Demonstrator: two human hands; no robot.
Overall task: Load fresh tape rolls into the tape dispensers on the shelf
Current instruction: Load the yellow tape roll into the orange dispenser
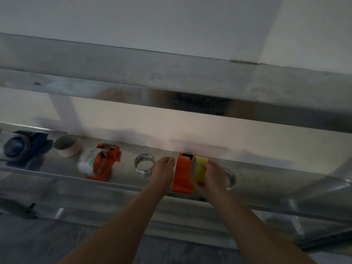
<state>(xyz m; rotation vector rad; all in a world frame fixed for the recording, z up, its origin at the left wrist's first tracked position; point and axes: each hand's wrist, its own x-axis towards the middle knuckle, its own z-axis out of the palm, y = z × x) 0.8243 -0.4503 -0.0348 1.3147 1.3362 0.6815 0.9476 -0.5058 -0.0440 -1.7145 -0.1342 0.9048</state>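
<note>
The left forearm [122, 221] and the right forearm [253, 221] are bare along their whole visible length. Both are long and slim, and each narrows evenly toward the wrist. The left hand [163, 168] and the right hand [213, 176] are bare as well (the picture is dim and soft here, so fine detail such as nails cannot be made out). The knuckles of the left hand show as a short row of rounded bumps. The back of the right hand looks broad and smooth, and the forearms appear smooth too.
</note>
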